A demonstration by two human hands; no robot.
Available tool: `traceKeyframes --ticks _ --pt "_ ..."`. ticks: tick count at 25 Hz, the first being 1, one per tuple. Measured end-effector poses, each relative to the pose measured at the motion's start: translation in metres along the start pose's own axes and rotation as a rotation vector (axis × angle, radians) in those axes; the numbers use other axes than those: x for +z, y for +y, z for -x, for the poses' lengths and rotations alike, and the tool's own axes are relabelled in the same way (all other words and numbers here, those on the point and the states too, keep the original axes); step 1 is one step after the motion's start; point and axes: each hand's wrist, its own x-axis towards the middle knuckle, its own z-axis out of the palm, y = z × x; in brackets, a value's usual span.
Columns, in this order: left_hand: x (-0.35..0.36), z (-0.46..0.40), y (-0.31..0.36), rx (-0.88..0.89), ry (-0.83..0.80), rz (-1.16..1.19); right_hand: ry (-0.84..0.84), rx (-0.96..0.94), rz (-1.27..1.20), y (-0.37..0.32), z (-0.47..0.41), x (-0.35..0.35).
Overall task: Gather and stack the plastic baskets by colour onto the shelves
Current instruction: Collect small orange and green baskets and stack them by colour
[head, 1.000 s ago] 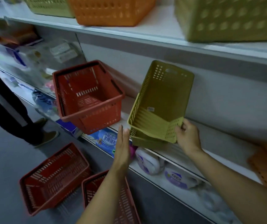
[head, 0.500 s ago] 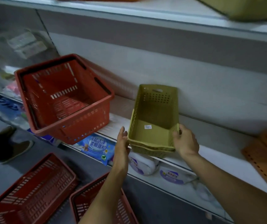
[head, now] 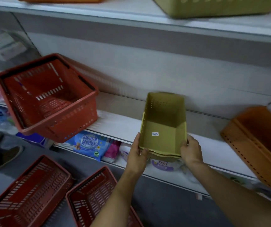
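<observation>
Nesting step: both hands seat olive-green basket (head: 163,126) into a same-colour basket on middle shelf (head: 120,128). Left hand (head: 137,154) and right hand (head: 191,151) have fingers curled on its front corners. Next, probably: release, fetch red baskets (head: 25,195) from floor.

This is a shop aisle. Long white metal shelves (head: 213,149) carry packaged goods, such as a blue printed plastic pack (head: 89,143). Red slotted plastic shopping baskets (head: 28,194) sit on the grey floor (head: 172,208).

Both hands (head: 137,154) (head: 190,151) grip nested green baskets (head: 163,128) on shelf (head: 125,128).
</observation>
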Motion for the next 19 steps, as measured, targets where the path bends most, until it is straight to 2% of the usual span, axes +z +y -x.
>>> traceKeyframes --ticks 4,7,10,12,15,19 --pt "0.015 0.015 0.019 0.005 0.042 -0.095 -0.203 -0.026 -0.077 0.018 0.012 -0.027" --pt "0.028 0.047 0.032 0.041 0.078 -0.310 -0.288 -0.070 -0.024 0.034 0.043 -0.055" --pt "0.051 0.110 0.060 0.038 0.037 -0.416 -0.273 -0.227 0.029 0.050 0.091 -0.101" --pt "0.068 0.161 0.084 0.112 0.032 -0.403 -0.250 -0.308 0.035 0.061 0.122 -0.140" --pt "0.093 0.236 0.118 0.189 0.032 -0.412 -0.222 -0.365 -0.054 0.082 0.172 -0.211" --pt "0.134 0.320 0.162 0.249 0.070 -0.344 -0.105 -0.461 -0.136 0.112 0.229 -0.308"
